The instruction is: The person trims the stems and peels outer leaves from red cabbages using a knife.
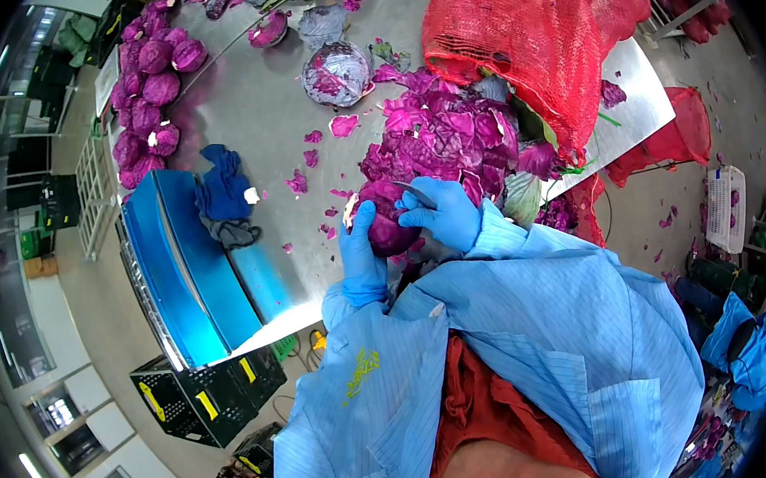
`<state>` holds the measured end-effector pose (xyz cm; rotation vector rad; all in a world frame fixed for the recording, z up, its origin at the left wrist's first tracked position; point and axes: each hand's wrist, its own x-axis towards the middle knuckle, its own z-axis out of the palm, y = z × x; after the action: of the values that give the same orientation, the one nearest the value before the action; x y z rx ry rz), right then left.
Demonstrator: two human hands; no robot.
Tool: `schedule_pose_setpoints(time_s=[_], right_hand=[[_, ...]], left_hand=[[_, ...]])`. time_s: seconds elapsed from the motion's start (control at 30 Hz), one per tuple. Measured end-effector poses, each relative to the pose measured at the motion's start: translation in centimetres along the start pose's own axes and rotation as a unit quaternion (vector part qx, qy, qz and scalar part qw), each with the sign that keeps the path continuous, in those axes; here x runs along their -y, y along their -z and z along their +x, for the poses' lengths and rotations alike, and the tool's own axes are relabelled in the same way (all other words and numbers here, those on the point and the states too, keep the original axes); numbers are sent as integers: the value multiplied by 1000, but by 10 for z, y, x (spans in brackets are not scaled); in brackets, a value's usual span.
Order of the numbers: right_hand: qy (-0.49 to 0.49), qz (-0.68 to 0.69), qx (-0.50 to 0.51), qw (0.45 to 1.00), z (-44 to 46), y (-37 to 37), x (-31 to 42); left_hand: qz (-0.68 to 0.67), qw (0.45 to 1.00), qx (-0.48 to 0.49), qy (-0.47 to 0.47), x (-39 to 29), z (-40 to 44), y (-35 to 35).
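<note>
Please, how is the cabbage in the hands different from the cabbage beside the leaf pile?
The held cabbage is bright purple; the resting cabbage is mainly dull grey-violet with purple patches. The left hand grips the held cabbage, the knife in the right hand close by; the resting cabbage lies untouched. Both are roundish.

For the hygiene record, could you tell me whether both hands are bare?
No, the left hand and the right hand both wear blue gloves.

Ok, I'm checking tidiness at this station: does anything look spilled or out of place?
Yes. Purple leaf scraps lie scattered on the grey floor beside the metal table, where they look dropped. A crumpled dark blue cloth also seems misplaced, lying near the round purple cabbages.
</note>
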<state>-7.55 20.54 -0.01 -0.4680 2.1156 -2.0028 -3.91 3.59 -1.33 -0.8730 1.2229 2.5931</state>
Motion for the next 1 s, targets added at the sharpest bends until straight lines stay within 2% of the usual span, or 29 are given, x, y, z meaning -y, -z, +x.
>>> schedule_pose_setpoints(time_s=[0.07, 0.1, 0.17, 0.23, 0.3, 0.37, 0.43, 0.53, 0.6, 0.63, 0.73, 0.83, 0.93, 1.0], right_hand=[[26, 102, -44, 993, -6, -6, -21], [-50, 148, -57, 986, -6, 0, -15], [-200, 237, -82, 947, -2, 18, 12], [-175, 286, -71, 939, 1, 37, 21], [-193, 297, -160, 921, 7, 46, 17], [-191, 221, -185, 938, 13, 61, 3], [-94, 123, -199, 968, 19, 55, 6], [-34, -55, -62, 996, 11, 40, 15], [11, -35, 3, 999, 0, 20, 3], [48, -80, 29, 995, -3, 13, -1], [5, -156, 128, 979, -7, 8, 0], [-20, -179, 177, 968, -1, 15, 5], [28, -166, 157, 973, -4, 14, -3], [71, -224, 106, 966, -8, 14, 3]], left_hand=[[-60, 995, 35, 68, -5, 2, 2], [-90, 989, 52, 103, -7, 2, 3], [-89, 989, 52, 110, -11, 0, 4], [-90, 989, 43, 110, -15, -6, 5], [-95, 987, 45, 125, -16, -10, 10], [-100, 984, 41, 141, -16, -14, 8], [-105, 982, 26, 156, -18, -20, -2], [-140, 972, 50, 180, -17, -24, -6], [-163, 966, 60, 191, -15, -23, -2], [-175, 963, 65, 196, -14, -22, 0], [-164, 965, 69, 194, -14, -23, 1], [-144, 971, 53, 182, -14, -24, 5], [-143, 970, 59, 188, -13, -25, 6], [-129, 974, 44, 183, -14, -30, -1]])
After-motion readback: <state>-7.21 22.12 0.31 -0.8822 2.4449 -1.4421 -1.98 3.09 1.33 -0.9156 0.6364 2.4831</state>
